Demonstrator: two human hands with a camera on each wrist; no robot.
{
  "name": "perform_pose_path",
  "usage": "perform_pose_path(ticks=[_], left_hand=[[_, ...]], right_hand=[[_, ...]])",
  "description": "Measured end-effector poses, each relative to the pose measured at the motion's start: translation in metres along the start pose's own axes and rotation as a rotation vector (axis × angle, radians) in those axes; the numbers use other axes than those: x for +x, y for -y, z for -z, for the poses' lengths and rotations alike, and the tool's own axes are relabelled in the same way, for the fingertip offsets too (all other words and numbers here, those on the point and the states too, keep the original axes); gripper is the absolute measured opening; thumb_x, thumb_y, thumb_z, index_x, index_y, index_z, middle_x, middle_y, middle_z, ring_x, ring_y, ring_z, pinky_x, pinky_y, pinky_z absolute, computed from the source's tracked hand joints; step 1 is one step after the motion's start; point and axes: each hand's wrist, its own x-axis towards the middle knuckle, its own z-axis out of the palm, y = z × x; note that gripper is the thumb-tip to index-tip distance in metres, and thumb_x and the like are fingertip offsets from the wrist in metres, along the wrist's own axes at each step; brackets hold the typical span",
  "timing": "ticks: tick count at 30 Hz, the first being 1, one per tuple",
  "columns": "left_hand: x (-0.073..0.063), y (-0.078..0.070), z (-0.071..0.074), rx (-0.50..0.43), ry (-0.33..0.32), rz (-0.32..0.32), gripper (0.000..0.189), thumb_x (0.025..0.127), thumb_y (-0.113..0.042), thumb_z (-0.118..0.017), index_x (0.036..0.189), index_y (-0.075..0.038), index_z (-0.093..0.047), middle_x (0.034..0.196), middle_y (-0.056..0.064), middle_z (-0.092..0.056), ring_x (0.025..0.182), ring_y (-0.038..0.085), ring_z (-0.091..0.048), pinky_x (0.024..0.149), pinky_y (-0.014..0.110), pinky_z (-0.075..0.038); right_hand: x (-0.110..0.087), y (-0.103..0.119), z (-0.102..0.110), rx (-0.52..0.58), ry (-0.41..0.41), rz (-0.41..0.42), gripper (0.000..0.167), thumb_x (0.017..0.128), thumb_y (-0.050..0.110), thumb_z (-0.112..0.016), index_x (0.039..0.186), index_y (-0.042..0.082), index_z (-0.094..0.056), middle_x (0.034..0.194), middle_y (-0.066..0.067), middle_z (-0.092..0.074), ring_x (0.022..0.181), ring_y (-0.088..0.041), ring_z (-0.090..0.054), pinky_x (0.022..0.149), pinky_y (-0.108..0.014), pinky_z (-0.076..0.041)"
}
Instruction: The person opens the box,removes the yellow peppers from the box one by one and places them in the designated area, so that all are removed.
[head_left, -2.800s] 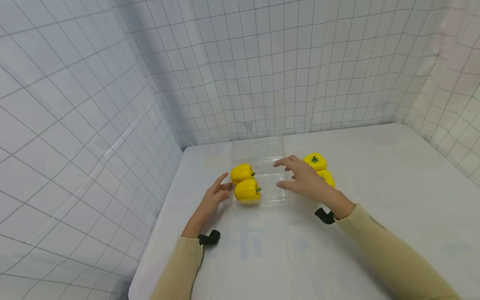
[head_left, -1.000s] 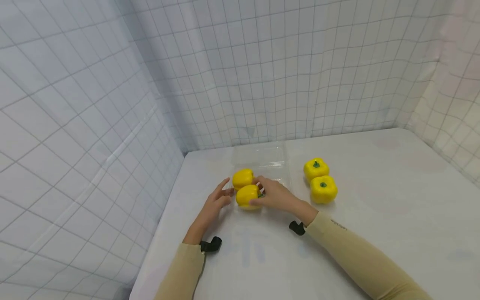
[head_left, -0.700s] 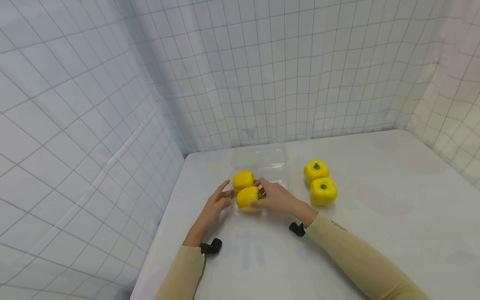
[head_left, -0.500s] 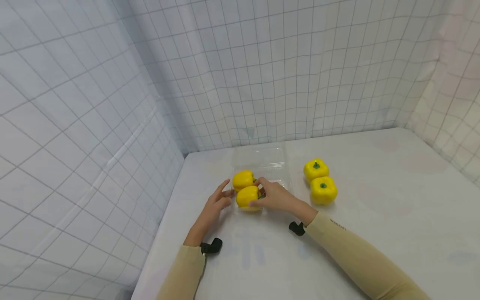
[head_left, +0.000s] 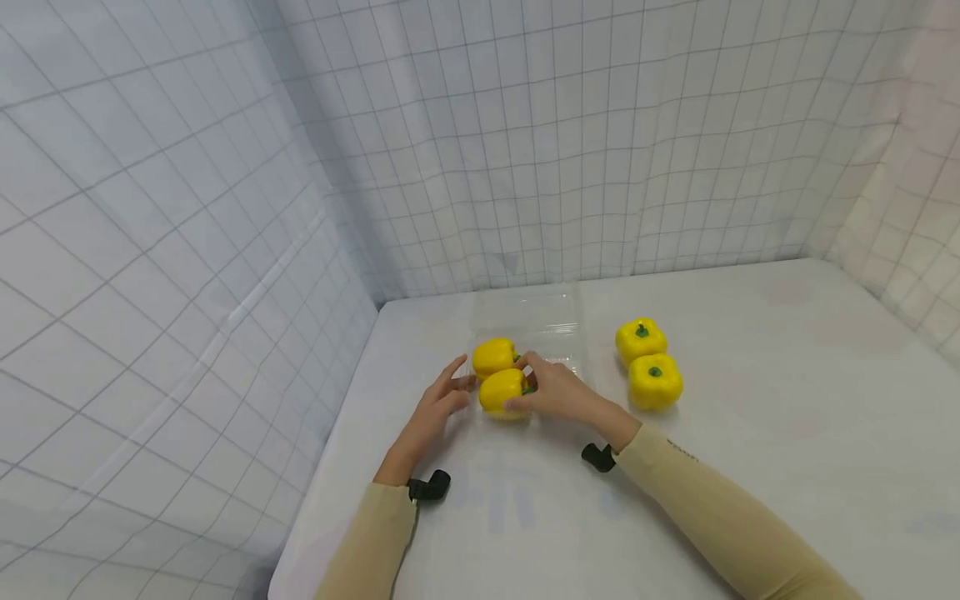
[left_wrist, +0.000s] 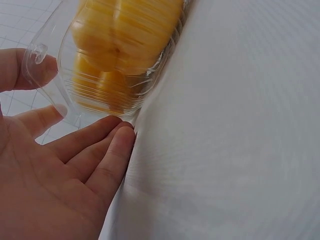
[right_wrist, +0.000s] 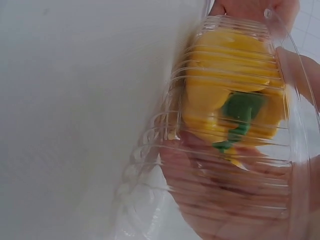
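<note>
A clear plastic clamshell box (head_left: 553, 348) lies with its lid folded back on the table. Two yellow bell peppers sit on their sides in its left part: a rear bell pepper (head_left: 492, 357) and a front bell pepper (head_left: 501, 393), green stems to the right. My right hand (head_left: 562, 392) reaches into the box, thumb on the near side and fingers curled by the stem end of the front pepper; ribbed plastic partly blurs this in the right wrist view. My left hand (head_left: 437, 407) touches the box's left end with fairly straight, spread fingers (left_wrist: 107, 167).
Two more yellow bell peppers, a far one (head_left: 641, 340) and a near one (head_left: 656, 382), stand stem up right of the box. Grid-patterned white curtains (head_left: 570, 150) hang behind and at the sides of the white table (head_left: 757, 400).
My right hand has moved left from the box's right side to the front pepper and holds it there. My left hand stays at the left end. The head view has shifted slightly.
</note>
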Motion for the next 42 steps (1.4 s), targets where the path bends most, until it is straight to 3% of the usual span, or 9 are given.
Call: perform_pose_path(ticks=[7, 17, 27, 34, 42], left_hand=[[0.002, 0.006, -0.004, 0.011, 0.000, -0.003, 0.064, 0.101, -0.018, -0.051, 0.160, -0.029, -0.028, 0.145, 0.007, -0.055, 0.129, 0.026, -0.052, 0.106, 0.053, -0.039], [0.004, 0.000, -0.004, 0.028, 0.005, -0.011, 0.066, 0.099, -0.022, -0.052, 0.160, -0.029, -0.028, 0.145, 0.009, -0.055, 0.127, 0.028, -0.053, 0.104, 0.052, -0.040], [0.002, 0.003, -0.004, 0.032, 0.006, 0.034, 0.064, 0.100, -0.024, -0.053, 0.159, -0.035, -0.030, 0.145, 0.004, -0.054, 0.131, 0.025, -0.049, 0.106, 0.053, -0.038], [0.002, 0.001, 0.001, 0.046, 0.006, 0.007, 0.063, 0.102, -0.022, -0.053, 0.159, -0.033, -0.029, 0.147, 0.007, -0.053, 0.130, 0.029, -0.051, 0.108, 0.056, -0.036], [0.002, -0.002, -0.002, 0.069, -0.014, 0.032, 0.065, 0.100, -0.022, -0.052, 0.159, -0.035, -0.028, 0.146, 0.005, -0.054, 0.131, 0.027, -0.050, 0.107, 0.054, -0.038]], right_hand=[[-0.003, -0.001, 0.003, -0.010, 0.016, -0.001, 0.068, 0.081, 0.052, -0.080, 0.129, 0.012, -0.051, 0.116, -0.009, -0.067, 0.101, -0.020, -0.063, 0.085, -0.040, -0.053], [-0.002, 0.000, 0.007, -0.008, 0.018, 0.001, 0.066, 0.081, 0.051, -0.080, 0.128, 0.013, -0.051, 0.115, -0.009, -0.068, 0.099, -0.020, -0.064, 0.084, -0.040, -0.053], [-0.003, -0.003, 0.007, 0.004, 0.026, 0.002, 0.067, 0.081, 0.051, -0.081, 0.128, 0.014, -0.051, 0.114, -0.007, -0.067, 0.097, -0.019, -0.063, 0.082, -0.038, -0.053], [-0.001, 0.003, 0.011, -0.019, 0.012, 0.013, 0.064, 0.080, 0.047, -0.083, 0.126, 0.016, -0.052, 0.111, -0.007, -0.069, 0.094, -0.018, -0.063, 0.080, -0.037, -0.053], [-0.002, 0.006, 0.018, -0.056, 0.016, 0.004, 0.065, 0.079, 0.047, -0.083, 0.127, 0.018, -0.052, 0.111, -0.006, -0.067, 0.096, -0.020, -0.062, 0.083, -0.039, -0.052]])
